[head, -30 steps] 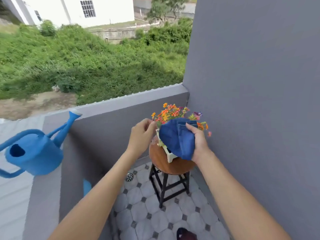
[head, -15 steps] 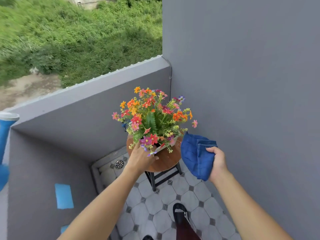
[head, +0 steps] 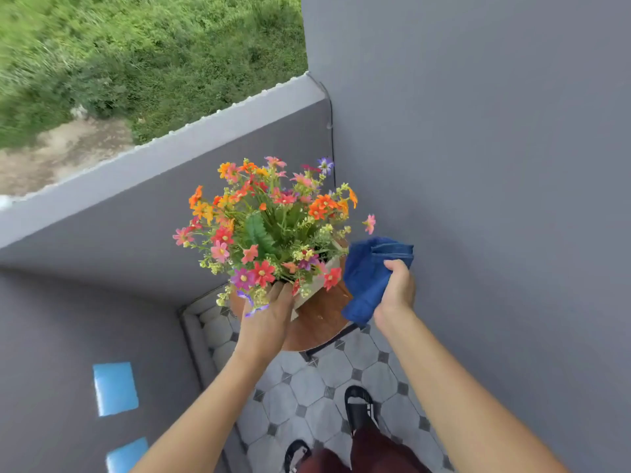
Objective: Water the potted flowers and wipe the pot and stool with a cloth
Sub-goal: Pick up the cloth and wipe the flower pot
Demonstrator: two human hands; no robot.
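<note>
A narrow balcony corner with grey walls (head: 478, 165) and a grey tiled floor (head: 307, 387) closes the scene, green bushes beyond the parapet. The pot (head: 319, 281), white and full of mixed flowers (head: 269, 227), is above the round wooden stool (head: 321, 322), tilted and seemingly lifted off it. The left hand (head: 266, 322) grips the pot from below at its near side, probably to free the seat for wiping. The right hand (head: 396, 291) is closed around a folded blue cloth (head: 368, 278), just beside the pot and over the stool edge, ready, I think, to wipe the wood or the pot wall.
</note>
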